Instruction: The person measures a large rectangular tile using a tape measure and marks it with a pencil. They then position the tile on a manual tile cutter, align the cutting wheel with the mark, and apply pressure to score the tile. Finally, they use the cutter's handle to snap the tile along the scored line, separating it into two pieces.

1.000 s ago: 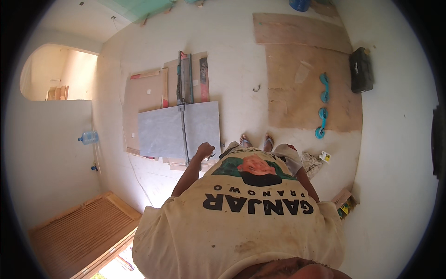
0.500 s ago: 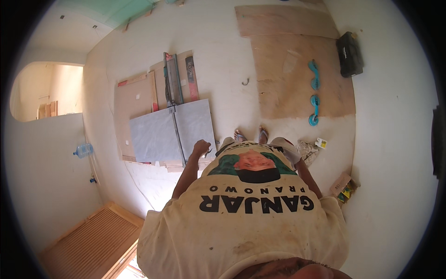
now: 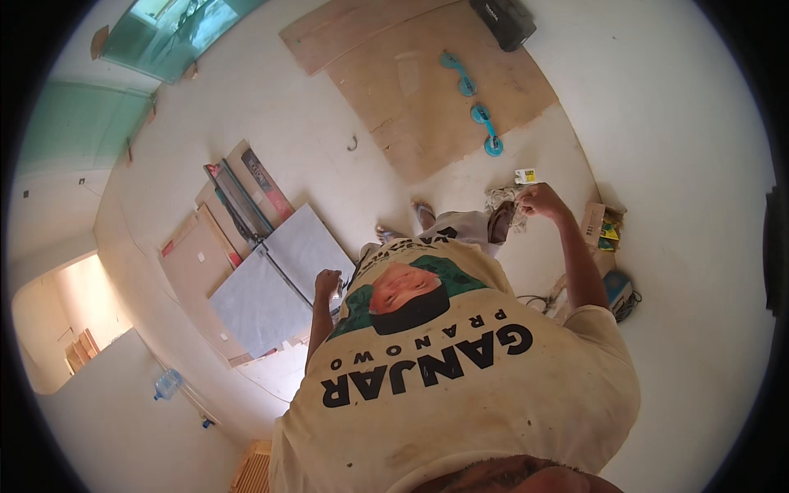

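Observation:
My left hand [image 3: 328, 284] hangs at my left side with its fingers curled. Something small and pale shows at its fingers, too small to name. A grey tile [image 3: 275, 279] lies beyond this hand, under the rail of a manual tile cutter [image 3: 283, 278]. My right hand [image 3: 538, 200] is raised out to the right, its fingers closed; whatever they may hold is hidden. Close beside it, by my right trouser leg, is a dark brown piece [image 3: 500, 222] whose kind I cannot tell. A crumpled rag [image 3: 498, 197] lies on the floor behind it.
Two blue suction lifters [image 3: 485, 129] lie on a brown sheet [image 3: 386, 107], near a black case [image 3: 503, 23]. A small white bottle [image 3: 524, 176] and an open carton [image 3: 604, 226] are at the right. Green glass panels [image 3: 177, 37] stand far left. A water bottle [image 3: 168, 384] is lower left.
My view and body have turned to the right, so the tile and cutter appear rotated. My right hand has come up into view from beside my body. My left hand stays low with curled fingers.

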Demonstrator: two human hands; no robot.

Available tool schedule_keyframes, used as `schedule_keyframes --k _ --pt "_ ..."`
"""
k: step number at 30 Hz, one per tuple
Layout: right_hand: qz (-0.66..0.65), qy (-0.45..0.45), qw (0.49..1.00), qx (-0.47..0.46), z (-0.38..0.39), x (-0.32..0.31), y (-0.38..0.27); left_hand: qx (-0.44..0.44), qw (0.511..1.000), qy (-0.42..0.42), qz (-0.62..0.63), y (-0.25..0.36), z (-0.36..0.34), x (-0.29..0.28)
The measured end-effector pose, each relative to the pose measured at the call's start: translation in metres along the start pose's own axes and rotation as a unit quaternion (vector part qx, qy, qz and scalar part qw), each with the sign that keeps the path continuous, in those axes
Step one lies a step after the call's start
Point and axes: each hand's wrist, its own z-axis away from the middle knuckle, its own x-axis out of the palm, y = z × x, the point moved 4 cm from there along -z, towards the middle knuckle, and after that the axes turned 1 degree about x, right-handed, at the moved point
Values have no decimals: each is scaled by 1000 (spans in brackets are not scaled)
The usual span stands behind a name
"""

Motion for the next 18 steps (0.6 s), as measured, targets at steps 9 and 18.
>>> schedule_keyframes --k 9,18 --pt "-286 -14 958 -30 8 19 -40 -141 976 28 164 19 2 -17" --pt "-367 -41 928 -54 12 48 -66 119 992 27 46 -3 4 -6"
